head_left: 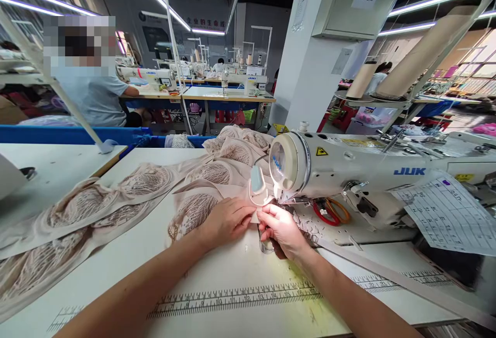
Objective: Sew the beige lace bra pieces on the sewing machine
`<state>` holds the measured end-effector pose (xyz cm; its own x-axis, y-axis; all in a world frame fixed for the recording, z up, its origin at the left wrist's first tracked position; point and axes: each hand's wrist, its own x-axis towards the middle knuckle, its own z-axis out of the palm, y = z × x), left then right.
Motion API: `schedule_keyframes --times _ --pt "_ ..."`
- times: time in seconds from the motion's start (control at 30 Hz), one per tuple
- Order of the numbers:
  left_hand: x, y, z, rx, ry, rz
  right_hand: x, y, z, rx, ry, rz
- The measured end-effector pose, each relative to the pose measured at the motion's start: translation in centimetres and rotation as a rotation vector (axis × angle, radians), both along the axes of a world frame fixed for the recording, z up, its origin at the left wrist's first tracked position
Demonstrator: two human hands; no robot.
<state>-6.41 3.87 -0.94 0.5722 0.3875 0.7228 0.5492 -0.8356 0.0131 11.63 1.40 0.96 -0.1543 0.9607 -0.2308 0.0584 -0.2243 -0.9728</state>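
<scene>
A: How are the two hands placed?

B: Both are set at the near side of the sewing machine (349, 159), almost meeting. By the right hand (281, 229), the edge of a beige cloth (254, 217) is pinched between thumb and forefinger. The left hand (228, 219) is laid palm down, its fingers held together and curved over the cloth; whether anything is gripped beneath cannot be told.

A: Where is the cloth situated?

B: It is held just before the brightly lit needle area, at the left end of the machine. Beige lace garments (211, 172) are heaped beyond the left hand and spread to the far left.

A: What is seen farther out?

B: Scissors (324, 218) with red and orange handles are laid right of the needle area. A ruler scale (232, 302) is printed along the near tabletop (217, 325). At right, a written sheet (449, 214) is hung against the machine. At far left, a seated co-worker (93, 100) in pale blue is seen.
</scene>
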Motion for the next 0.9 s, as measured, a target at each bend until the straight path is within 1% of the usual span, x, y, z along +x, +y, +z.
schedule_keyframes --times 0.23,0.33,0.43,0.5,0.53,0.57,0.6,0.67,0.7,0.73,0.77,0.8,0.9 --pt "-0.1 -0.1 -0.1 -0.002 0.012 0.017 0.2 0.2 -0.4 0.018 -0.001 0.015" --pt "-0.2 0.0 -0.1 -0.009 0.014 0.024 0.3 0.6 -0.8 0.051 0.004 0.049" --pt "-0.2 0.1 -0.1 -0.053 0.035 0.039 0.3 0.6 -1.0 0.086 0.000 0.095" --pt "-0.3 0.3 -0.3 -0.106 0.065 0.065 0.3 0.0 -1.1 0.085 -0.016 0.110" --pt "-0.4 0.5 -0.4 -0.133 0.076 0.083 0.4 -0.5 -1.2 0.105 -0.059 0.122" --pt "-0.4 0.6 -0.5 -0.160 0.085 0.104 0.4 -1.1 -1.2 0.163 -0.135 0.146" --pt "-0.5 0.8 -0.6 -0.187 0.089 0.127 0.5 -1.7 -1.3 0.269 -0.233 0.182" --pt "-0.5 1.3 -0.7 -0.242 0.098 0.171 0.7 -2.8 -1.6 0.578 -0.448 0.286" --pt "-0.5 1.5 -0.7 -0.270 0.106 0.199 0.7 -3.2 -1.8 0.731 -0.536 0.338" --pt "-0.5 1.7 -0.6 -0.302 0.118 0.233 0.8 -3.4 -2.0 0.849 -0.590 0.378" --pt "-0.4 1.9 -0.3 -0.337 0.134 0.273 0.8 -3.5 -2.2 0.928 -0.625 0.408" --pt "-0.2 2.1 0.0 -0.374 0.150 0.316 0.9 -3.5 -2.4 0.972 -0.654 0.430" --pt "0.5 2.8 1.2 -0.482 0.200 0.420 0.9 -3.0 -2.8 1.017 -0.700 0.469"
